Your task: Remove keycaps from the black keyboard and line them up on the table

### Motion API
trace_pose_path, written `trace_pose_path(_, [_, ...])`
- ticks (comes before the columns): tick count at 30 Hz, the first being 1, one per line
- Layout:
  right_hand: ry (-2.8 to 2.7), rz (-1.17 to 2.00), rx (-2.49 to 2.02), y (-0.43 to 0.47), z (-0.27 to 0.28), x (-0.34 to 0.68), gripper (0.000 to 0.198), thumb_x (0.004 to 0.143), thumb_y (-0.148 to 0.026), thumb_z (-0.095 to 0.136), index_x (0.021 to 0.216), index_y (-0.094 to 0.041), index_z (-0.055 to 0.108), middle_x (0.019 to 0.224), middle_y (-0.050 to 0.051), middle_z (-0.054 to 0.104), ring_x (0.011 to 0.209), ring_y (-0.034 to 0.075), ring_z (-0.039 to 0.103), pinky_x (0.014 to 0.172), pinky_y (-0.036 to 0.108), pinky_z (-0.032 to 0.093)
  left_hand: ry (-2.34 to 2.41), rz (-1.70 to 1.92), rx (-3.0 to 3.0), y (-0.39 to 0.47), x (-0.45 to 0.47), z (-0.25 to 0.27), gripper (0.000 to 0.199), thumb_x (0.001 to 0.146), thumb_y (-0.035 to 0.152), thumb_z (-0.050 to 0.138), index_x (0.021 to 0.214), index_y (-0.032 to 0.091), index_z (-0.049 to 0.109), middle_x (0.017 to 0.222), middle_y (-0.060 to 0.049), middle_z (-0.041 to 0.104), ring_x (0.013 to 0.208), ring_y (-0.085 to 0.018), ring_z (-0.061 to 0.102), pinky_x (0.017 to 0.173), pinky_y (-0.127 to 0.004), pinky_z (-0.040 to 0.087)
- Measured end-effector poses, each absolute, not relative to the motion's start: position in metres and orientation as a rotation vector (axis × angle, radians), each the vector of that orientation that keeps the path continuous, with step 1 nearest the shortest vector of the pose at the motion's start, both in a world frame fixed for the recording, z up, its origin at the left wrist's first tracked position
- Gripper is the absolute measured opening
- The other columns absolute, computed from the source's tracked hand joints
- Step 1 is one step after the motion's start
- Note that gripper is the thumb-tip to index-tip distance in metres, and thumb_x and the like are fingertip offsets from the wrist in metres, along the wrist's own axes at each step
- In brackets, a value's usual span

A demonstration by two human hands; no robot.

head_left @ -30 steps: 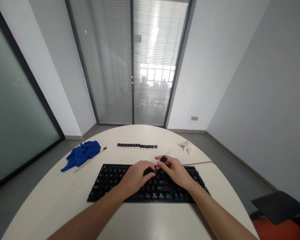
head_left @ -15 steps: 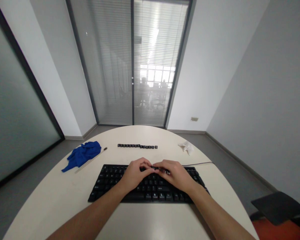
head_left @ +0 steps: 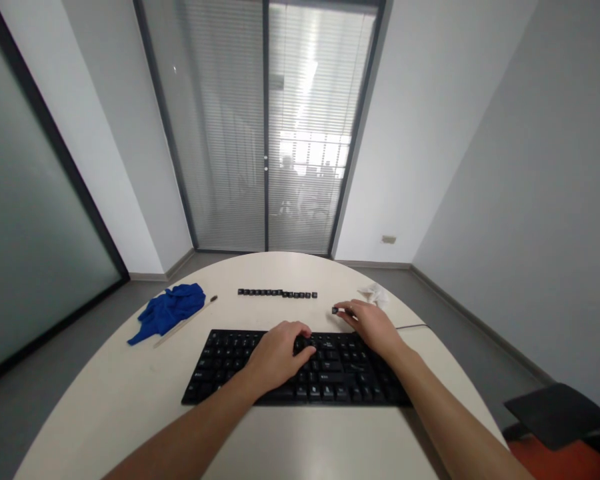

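Note:
A black keyboard lies across the table in front of me. My left hand rests over its middle, thumb and forefinger apart with nothing seen between them; the other fingertips are partly hidden. Past the keyboard's far edge, my right hand pinches a small black keycap at its fingertips, just over or at the tabletop; I cannot tell whether it touches. To the left of that keycap, a row of several black keycaps lies on the table.
On the left lie a crumpled blue cloth and a thin brush. Crumpled white tissue sits beyond my right hand. A cable runs off to the right. The round table has a chair at its right.
My right hand has left the keyboard's middle and moved right and away from me with a keycap. My left hand has stayed over the keyboard, its thumb and forefinger now wider apart.

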State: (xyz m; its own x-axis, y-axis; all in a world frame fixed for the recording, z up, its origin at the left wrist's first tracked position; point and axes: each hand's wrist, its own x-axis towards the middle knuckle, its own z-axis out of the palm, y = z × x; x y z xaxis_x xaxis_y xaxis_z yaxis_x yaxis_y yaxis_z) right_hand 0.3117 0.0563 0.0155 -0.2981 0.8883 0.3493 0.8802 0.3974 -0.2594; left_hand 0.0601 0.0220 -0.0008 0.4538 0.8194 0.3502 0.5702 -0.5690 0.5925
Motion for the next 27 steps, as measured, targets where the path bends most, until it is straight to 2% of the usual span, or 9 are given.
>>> trace_pose_path(9, [-2.381,-0.116,-1.767,0.091,0.015,0.311,0.023,0.089,-0.028,0.057,0.101,-0.025,0.076,0.094,0.01,0.074,0.088,0.025,0.067,0.075,0.029,0.047,1.148,0.877,2.318,0.021,0.06,0.0,0.016,0.084,0.025,0.061,0.1,0.023,0.06,0.1,-0.003,0.068,0.096,-0.022,0.061,0.087,-0.035,0.047])
trace_pose_path(16, [-2.33,-0.101,-1.884,0.12,0.011,0.307,0.025,0.088,-0.031,0.058,0.106,-0.025,0.075,0.101,0.01,0.074,0.095,0.025,0.066,0.081,0.029,0.047,1.162,0.88,2.301,0.021,0.061,0.0,0.016,0.085,0.026,0.061,0.1,0.023,0.061,0.099,-0.002,0.067,0.095,-0.021,0.061,0.086,-0.035,0.046])
trace_pose_path(27, [-2.236,-0.102,-1.873,0.133,-0.006,0.294,0.027,0.09,-0.035,0.055,0.111,-0.03,0.072,0.101,0.008,0.072,0.096,0.025,0.064,0.081,0.03,0.045,1.172,0.866,2.294,0.021,0.06,0.001,0.016,0.085,0.027,0.059,0.101,0.023,0.061,0.099,-0.003,0.067,0.095,-0.021,0.061,0.086,-0.034,0.046])
